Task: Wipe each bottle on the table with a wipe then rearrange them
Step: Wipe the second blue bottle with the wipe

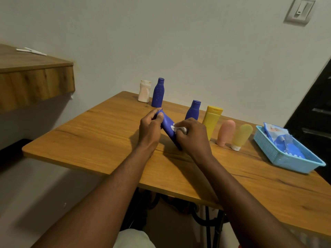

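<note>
the left hand pinches the cap end of a tilted blue bottle to steady it over the table, base near the wood, while the right hand curls around a white wipe rubbing its side. standing bottles crowd just behind, so open room lies toward the near edge.

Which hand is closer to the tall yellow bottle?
Right. The right hand is just beside the tall yellow bottle; the left hand is beyond the tilted blue bottle.
</note>
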Demonstrator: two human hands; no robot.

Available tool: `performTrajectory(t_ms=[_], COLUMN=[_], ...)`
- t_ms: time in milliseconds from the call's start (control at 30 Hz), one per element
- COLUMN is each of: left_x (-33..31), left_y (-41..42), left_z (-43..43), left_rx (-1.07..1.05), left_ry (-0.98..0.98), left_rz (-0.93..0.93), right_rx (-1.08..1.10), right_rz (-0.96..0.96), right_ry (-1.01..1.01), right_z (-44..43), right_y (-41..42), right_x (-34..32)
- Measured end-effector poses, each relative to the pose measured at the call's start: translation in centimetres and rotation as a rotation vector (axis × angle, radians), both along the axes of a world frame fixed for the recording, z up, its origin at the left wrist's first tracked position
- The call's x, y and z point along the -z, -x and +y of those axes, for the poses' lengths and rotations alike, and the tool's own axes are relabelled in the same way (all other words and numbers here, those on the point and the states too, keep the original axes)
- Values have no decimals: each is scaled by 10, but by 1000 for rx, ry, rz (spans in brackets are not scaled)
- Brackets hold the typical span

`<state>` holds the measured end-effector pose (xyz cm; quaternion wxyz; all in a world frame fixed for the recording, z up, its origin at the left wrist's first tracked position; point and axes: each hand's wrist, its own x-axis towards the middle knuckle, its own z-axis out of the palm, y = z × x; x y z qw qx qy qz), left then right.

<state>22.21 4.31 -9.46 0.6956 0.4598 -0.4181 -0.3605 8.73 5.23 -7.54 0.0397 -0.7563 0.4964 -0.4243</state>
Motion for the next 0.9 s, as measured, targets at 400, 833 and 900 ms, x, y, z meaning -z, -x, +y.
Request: performTrajectory(t_ms=[400,833,900], left_x=[-2,1,0], left_y=[-2,-1,-1], left_z=[1,-1,-1], left_rx=[-24,106,99], left_ry=[-9,-12,-6], left_rz=[79,21,31], right_rx=[-114,-43,-58], right_rz=[-34,-145,-135], right_ry=[47,32,59], right_z=[8,-6,-1], right_y=[-30,-32,-35], right_x=[-6,-17,-15])
